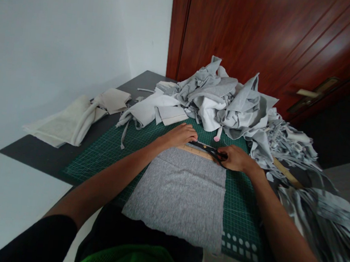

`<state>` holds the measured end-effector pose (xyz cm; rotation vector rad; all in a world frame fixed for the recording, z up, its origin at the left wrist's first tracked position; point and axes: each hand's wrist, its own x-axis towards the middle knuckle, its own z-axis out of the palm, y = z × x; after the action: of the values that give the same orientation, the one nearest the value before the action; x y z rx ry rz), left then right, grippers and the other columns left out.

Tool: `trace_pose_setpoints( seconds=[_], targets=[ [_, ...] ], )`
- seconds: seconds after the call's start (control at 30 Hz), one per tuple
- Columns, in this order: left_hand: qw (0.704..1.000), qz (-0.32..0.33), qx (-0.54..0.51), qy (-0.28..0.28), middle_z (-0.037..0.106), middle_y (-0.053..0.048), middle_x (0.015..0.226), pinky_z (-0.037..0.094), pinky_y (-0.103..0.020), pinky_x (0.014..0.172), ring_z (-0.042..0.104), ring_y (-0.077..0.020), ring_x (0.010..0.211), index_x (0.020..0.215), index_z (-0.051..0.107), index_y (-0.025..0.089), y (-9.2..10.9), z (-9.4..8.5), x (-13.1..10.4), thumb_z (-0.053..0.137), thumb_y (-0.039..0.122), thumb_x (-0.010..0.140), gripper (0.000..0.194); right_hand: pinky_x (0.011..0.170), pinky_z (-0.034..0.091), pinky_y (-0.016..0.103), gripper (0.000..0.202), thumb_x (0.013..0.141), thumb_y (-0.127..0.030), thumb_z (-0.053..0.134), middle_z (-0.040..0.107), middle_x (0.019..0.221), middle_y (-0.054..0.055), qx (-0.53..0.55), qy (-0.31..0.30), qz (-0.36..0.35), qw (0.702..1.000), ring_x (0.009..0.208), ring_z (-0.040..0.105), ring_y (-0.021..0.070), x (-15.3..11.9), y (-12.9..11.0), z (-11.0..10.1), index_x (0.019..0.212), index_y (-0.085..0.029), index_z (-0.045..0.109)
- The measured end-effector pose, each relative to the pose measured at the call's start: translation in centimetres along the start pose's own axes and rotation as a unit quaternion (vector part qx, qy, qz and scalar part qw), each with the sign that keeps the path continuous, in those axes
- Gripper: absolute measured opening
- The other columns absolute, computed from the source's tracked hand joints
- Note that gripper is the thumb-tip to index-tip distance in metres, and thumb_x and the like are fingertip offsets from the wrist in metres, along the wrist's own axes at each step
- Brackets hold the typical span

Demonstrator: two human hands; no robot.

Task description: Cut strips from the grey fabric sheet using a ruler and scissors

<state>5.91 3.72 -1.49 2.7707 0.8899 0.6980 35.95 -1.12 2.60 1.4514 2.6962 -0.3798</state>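
Green mesh cloth (130, 261) closest, bottom middle of frame. Heather-grey fabric (183, 194) just above it, centre of frame, bit wrinkled, tan ruler (196, 151) across its far end. Right hand (237, 157) gripping black scissors (206, 147) by handles, right along ruler. Left hand (181, 135) at blade tips, fingers bent, can't tell if it's pinching anything. Green cutting mat (106, 153) underneath, messy scrap pile (216, 98) upper middle, reddish door (251, 30) upper right.

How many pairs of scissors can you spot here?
1. The black scissors are in the right hand, alongside the wooden ruler on the grey cloth. More could be hidden under the fabric heap.
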Motion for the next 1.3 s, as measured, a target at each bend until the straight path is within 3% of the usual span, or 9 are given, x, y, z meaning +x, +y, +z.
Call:
trace_pose_setpoints(
  seconds=[0.2, 0.3, 0.5, 0.7, 1.03, 1.3],
  targets=[
    [1.000, 0.002, -0.027, 0.003, 0.078, -0.003, 0.099, 0.040, -0.037, 0.098, 0.062, -0.0225, 0.105, 0.096, 0.073, 0.022, -0.3, 0.1, -0.2, 0.062, 0.025, 0.106, 0.015, 0.061, 0.026, 0.032, 0.017, 0.079, -0.028, 0.063, 0.058, 0.063, -0.001, 0.025, -0.001, -0.020, 1.000, 0.059, 0.048, 0.0155, 0.1, 0.4, 0.2, 0.068, -0.024, 0.050],
    [0.999, -0.002, -0.052, 0.015, 0.078, -0.004, 0.102, 0.042, -0.037, 0.098, 0.063, -0.0215, 0.104, 0.100, 0.074, 0.022, -0.8, -0.1, -0.3, 0.054, 0.025, 0.109, 0.021, 0.061, 0.026, 0.032, 0.017, 0.078, -0.029, 0.063, 0.057, 0.062, -0.002, 0.039, 0.000, -0.023, 0.999, 0.059, 0.047, 0.0156, 0.2, 0.7, 0.4, 0.068, -0.024, 0.051],
    [0.996, -0.050, -0.043, 0.063, 0.077, -0.004, 0.094, 0.046, -0.038, 0.099, 0.067, -0.0209, 0.100, 0.100, 0.075, 0.020, -3.3, -1.3, -1.3, 0.048, 0.017, 0.106, 0.028, 0.061, 0.027, 0.032, 0.016, 0.077, -0.029, 0.063, 0.059, 0.063, -0.001, 0.047, -0.007, -0.023, 0.999, 0.061, 0.048, 0.0157, 0.2, 0.5, 0.1, 0.067, -0.023, 0.051],
    [0.995, -0.053, -0.079, 0.029, 0.076, -0.006, 0.091, 0.048, -0.033, 0.088, 0.067, -0.0199, 0.092, 0.089, 0.074, 0.018, -5.3, -1.9, -2.5, 0.055, 0.029, 0.105, 0.028, 0.061, 0.027, 0.031, 0.018, 0.080, -0.032, 0.064, 0.057, 0.064, -0.002, 0.059, 0.004, -0.019, 0.998, 0.062, 0.049, 0.0158, 0.2, 0.9, 0.6, 0.068, -0.023, 0.053],
    [0.994, -0.018, -0.111, -0.001, 0.074, -0.006, 0.093, 0.047, -0.033, 0.091, 0.064, -0.0188, 0.090, 0.089, 0.074, 0.019, -5.7, -1.9, -2.8, 0.059, 0.029, 0.102, 0.022, 0.061, 0.027, 0.031, 0.017, 0.077, -0.027, 0.064, 0.056, 0.063, -0.003, 0.076, 0.008, -0.029, 0.997, 0.061, 0.048, 0.0148, 0.3, 1.1, 0.7, 0.066, -0.023, 0.052],
    [0.997, 0.007, -0.073, 0.012, 0.071, -0.004, 0.092, 0.046, -0.033, 0.095, 0.063, -0.0191, 0.091, 0.087, 0.069, 0.020, -6.0, -1.6, -3.1, 0.063, 0.014, 0.089, 0.009, 0.060, 0.028, 0.031, 0.010, 0.073, -0.021, 0.065, 0.057, 0.062, -0.003, 0.088, 0.002, -0.015, 0.996, 0.060, 0.049, 0.0145, 0.4, 1.1, 0.8, 0.066, -0.022, 0.057]
  ],
)
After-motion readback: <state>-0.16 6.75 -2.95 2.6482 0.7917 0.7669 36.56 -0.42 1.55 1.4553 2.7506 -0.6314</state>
